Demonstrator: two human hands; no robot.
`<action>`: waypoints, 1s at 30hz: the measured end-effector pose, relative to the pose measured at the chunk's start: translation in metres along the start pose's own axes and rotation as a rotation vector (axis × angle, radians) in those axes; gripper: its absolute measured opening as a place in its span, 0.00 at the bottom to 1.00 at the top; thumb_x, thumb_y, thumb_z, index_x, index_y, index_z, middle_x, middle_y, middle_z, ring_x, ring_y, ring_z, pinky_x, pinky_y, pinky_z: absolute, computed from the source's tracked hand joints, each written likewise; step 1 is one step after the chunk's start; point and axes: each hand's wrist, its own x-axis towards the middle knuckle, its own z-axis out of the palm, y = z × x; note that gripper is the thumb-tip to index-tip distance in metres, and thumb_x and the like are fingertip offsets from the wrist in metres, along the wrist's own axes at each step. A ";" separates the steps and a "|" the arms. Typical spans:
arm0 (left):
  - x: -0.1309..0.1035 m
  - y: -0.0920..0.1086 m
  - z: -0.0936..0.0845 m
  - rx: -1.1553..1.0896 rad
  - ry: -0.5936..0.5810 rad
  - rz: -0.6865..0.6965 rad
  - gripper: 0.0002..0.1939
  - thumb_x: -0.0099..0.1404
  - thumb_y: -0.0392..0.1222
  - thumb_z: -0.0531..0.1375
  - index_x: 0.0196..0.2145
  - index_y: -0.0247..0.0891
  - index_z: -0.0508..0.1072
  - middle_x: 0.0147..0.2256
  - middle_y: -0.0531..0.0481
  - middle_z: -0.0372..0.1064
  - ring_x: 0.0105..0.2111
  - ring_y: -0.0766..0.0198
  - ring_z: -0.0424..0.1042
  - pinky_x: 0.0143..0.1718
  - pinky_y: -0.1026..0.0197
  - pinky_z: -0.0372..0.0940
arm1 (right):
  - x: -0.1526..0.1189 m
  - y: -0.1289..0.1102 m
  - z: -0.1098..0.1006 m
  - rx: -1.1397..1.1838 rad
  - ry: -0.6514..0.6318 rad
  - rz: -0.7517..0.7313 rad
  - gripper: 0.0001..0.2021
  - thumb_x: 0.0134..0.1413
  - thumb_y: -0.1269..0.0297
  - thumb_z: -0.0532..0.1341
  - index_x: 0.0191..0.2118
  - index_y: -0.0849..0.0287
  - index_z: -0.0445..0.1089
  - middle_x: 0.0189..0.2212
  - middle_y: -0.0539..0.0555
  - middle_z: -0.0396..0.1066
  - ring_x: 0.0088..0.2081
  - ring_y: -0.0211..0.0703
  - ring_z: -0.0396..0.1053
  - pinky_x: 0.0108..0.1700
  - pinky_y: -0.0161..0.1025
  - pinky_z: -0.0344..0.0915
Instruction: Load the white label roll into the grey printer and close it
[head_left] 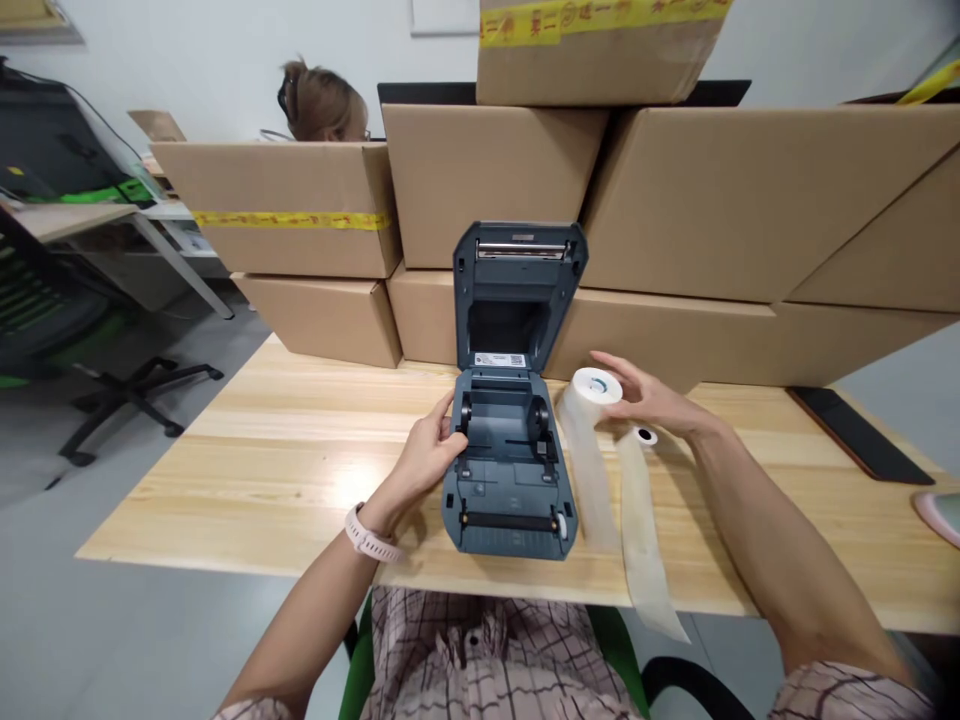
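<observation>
A dark grey label printer point(510, 480) sits on the table in front of me, its lid point(517, 290) tipped up and back. Inside the bay are two black roll holders and, at the front, a black roller. My left hand point(431, 445) grips the printer's left side, thumb over the rim. To the right, my right hand point(652, 398) curves around a white label roll point(596, 386), thumb in front and fingers behind. A strip trails from that roll toward me. Beside it lies a smaller roll point(643, 437) with a dark core, its pale strip hanging past the table edge.
Stacked cardboard boxes point(495, 180) line the back of the wooden table point(262, 480). A black phone-like slab point(859, 435) lies at the right, near a pink-rimmed object point(941, 515). Another person's head point(322, 105) shows behind the boxes. An office chair point(60, 310) stands at left.
</observation>
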 end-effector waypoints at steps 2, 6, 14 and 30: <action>0.000 0.001 0.000 0.003 -0.003 0.002 0.43 0.56 0.39 0.56 0.71 0.34 0.60 0.25 0.57 0.63 0.24 0.67 0.56 0.28 0.64 0.53 | -0.021 0.008 -0.006 0.080 0.053 -0.017 0.42 0.57 0.44 0.68 0.74 0.41 0.52 0.70 0.61 0.63 0.68 0.62 0.66 0.62 0.62 0.71; 0.000 0.004 -0.001 0.031 -0.014 0.008 0.43 0.56 0.37 0.56 0.71 0.35 0.60 0.23 0.59 0.58 0.23 0.67 0.54 0.27 0.64 0.50 | -0.064 0.016 0.001 0.152 -0.031 0.127 0.30 0.63 0.47 0.64 0.68 0.41 0.63 0.69 0.61 0.65 0.65 0.64 0.68 0.59 0.65 0.73; -0.001 0.004 0.000 0.000 -0.001 -0.002 0.43 0.54 0.36 0.56 0.70 0.37 0.62 0.24 0.58 0.60 0.23 0.67 0.56 0.26 0.65 0.50 | -0.065 -0.028 0.031 0.078 -0.246 0.019 0.22 0.55 0.45 0.71 0.48 0.55 0.77 0.41 0.59 0.80 0.41 0.52 0.79 0.43 0.47 0.76; 0.002 0.001 -0.001 0.046 0.017 0.002 0.43 0.56 0.37 0.57 0.71 0.31 0.60 0.22 0.60 0.55 0.24 0.67 0.55 0.27 0.64 0.50 | 0.059 -0.105 0.136 -0.981 -0.320 -0.469 0.11 0.60 0.55 0.68 0.40 0.58 0.79 0.30 0.57 0.79 0.41 0.53 0.72 0.53 0.48 0.63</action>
